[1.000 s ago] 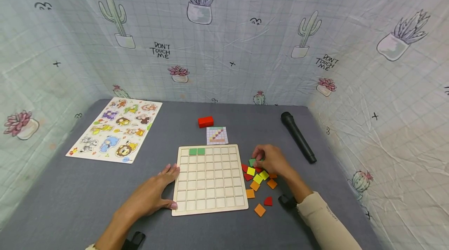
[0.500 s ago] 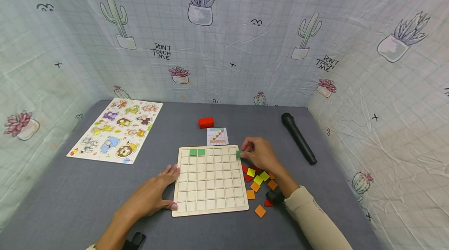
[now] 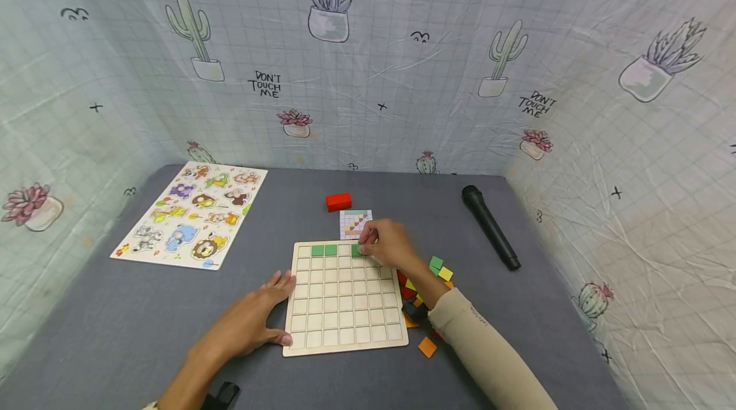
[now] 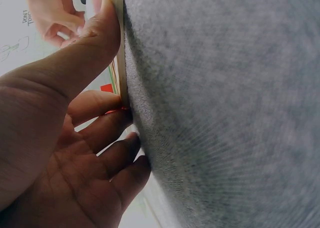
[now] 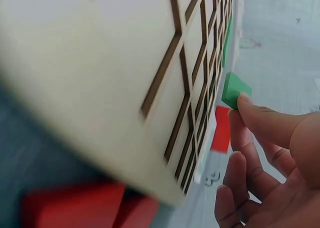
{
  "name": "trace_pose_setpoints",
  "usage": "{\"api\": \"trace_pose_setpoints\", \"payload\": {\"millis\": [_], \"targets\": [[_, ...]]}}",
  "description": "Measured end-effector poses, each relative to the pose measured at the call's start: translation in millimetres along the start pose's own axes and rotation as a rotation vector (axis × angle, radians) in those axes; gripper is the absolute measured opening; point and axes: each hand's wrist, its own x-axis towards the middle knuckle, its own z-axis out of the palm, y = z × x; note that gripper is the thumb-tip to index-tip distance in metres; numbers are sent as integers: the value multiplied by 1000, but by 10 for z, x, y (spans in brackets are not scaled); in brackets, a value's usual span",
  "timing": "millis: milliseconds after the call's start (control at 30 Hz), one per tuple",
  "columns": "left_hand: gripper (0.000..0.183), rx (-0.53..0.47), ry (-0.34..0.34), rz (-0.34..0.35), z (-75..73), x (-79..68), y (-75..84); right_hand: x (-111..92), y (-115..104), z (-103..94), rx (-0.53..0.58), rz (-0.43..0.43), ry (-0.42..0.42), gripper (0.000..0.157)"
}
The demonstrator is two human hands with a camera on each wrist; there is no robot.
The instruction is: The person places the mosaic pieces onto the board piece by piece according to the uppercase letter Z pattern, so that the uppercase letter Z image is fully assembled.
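right hand: the right hand pinches a green tile between thumb and fingertips.
pinched tile: at the right hand's fingertips, by the board's far row; i cannot tell whether it touches the wood.
left hand: the left hand lies spread along the grid board's left edge, thumb at the near corner, clasping nothing.
grid board: the grid board lies between the hands, flat on the counter.
seated pair: two green squares sit side by side in the far row, left of the right hand, one cell between them and the pinched tile.
pattern card: the pattern card is just beyond the right hand, whose fingers cover its near right corner.
red block: the red block is behind that card, beyond the right hand.
loose pieces: green, yellow, orange and red pieces lie right of and nearer than the right hand, some hidden under its wrist and sleeve.
microphone: the black microphone is well apart, right of the right hand.
animal sheet: the animal sheet is beyond the left hand, off to its left.
in the way: the right hand and forearm block several upper right cells.
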Motion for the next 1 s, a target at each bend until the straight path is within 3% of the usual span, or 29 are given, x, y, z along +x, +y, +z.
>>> {"api": "trace_pose_setpoints", "payload": {"millis": [300,600,833,1000], "targets": [[108,-2,7,2,17,-8,-17,151,-155,190,-73,1,-11,14],[108,-11,14,-10,11,-10,-11,202,-225,244,-195,5,-34,11],[108,1,0,-18,18,-8,-5,160,-137,163,-95,-44,-81,11],[108,-3,4,-15,21,-5,-17,87,-21,39,-17,-47,-68,14]]}}
